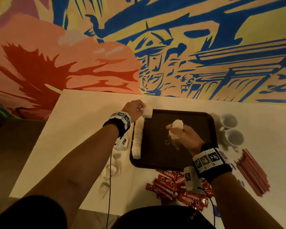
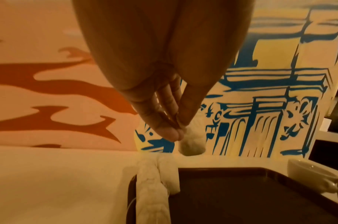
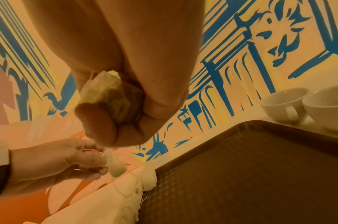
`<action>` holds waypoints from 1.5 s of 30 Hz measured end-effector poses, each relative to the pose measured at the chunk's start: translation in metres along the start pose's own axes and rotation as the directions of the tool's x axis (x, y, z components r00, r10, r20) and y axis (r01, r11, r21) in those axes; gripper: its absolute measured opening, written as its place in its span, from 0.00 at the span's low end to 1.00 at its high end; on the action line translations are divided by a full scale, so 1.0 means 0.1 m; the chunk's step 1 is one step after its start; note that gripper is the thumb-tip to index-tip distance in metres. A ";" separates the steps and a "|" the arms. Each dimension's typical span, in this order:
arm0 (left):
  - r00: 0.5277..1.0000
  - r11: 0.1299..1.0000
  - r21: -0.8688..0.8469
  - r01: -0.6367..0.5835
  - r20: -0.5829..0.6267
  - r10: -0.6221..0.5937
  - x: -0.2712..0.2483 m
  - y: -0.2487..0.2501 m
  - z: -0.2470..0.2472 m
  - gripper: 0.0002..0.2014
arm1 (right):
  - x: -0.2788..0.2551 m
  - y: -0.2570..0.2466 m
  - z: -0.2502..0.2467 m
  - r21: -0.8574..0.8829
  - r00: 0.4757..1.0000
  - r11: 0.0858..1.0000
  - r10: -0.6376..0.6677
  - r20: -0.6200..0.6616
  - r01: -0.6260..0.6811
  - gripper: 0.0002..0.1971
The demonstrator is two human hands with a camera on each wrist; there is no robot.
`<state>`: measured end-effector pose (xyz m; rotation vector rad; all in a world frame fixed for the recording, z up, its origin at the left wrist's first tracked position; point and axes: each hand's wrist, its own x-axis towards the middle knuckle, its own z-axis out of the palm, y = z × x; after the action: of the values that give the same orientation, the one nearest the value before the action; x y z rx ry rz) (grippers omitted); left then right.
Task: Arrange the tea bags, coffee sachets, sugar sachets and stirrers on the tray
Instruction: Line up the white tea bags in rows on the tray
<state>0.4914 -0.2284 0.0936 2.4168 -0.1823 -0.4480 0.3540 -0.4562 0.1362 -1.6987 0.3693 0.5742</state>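
Note:
A dark brown tray [image 1: 203, 116] lies on the white table. A row of white tea bags [image 1: 137, 138] runs along its left edge, also in the left wrist view as tea bags [image 2: 150, 195]. My left hand [image 1: 141, 107] pinches one tea bag [image 1: 147, 111] above the tray's far left corner; the same tea bag [image 2: 193, 141] hangs from my fingertips [image 2: 171, 133]. My right hand [image 1: 175, 129] grips a bunch of tea bags [image 1: 176, 128] over the tray's middle, seen as tea bags [image 3: 106, 91] in the right wrist view.
Two white cups [image 1: 230, 129] stand right of the tray. Red coffee sachets [image 1: 173, 185] lie heaped at the near edge, pink stirrers [image 1: 253, 172] at the right. Loose tea bags [image 1: 111, 169] sit left of the tray. A painted wall [image 1: 139, 47] rises behind the table.

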 end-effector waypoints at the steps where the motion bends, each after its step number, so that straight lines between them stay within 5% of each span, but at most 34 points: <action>1: 1.000 1.000 0.008 0.007 0.014 -0.007 0.08 -0.05 0.06 0.06 | 0.04 -0.01 0.02 0.006 1.000 1.000 0.001 -0.007 -0.001 0.10; 14: 0.985 0.980 0.200 0.008 0.167 -0.042 0.86 -0.39 0.58 0.06 | 0.46 -0.04 0.17 0.054 0.997 0.996 0.075 -0.009 -0.074 0.13; 28: 0.997 0.967 0.254 0.018 0.064 -0.035 1.03 -0.45 0.63 0.05 | 0.63 0.08 0.25 0.092 0.987 0.983 0.154 0.036 -0.156 0.13; 36: 0.995 0.997 0.060 0.055 -0.085 -0.050 0.58 -0.23 0.39 0.12 | 0.58 0.07 0.20 0.165 0.978 0.964 0.209 0.026 -0.210 0.11; 41: 0.999 0.984 -0.177 0.007 -0.039 -0.015 -0.08 0.06 0.19 0.06 | 0.34 0.07 0.13 0.169 0.992 0.980 0.085 0.097 -0.100 0.07; 45: 0.998 0.923 -0.379 -0.063 -0.041 0.051 -0.64 0.34 0.13 0.06 | 0.09 0.04 0.08 0.116 0.986 0.993 -0.006 0.166 -0.014 0.13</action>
<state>0.4269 -0.2466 0.1232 2.0298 -0.1366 -0.3798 0.3577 -0.4481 0.1273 -1.5257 0.2809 0.6798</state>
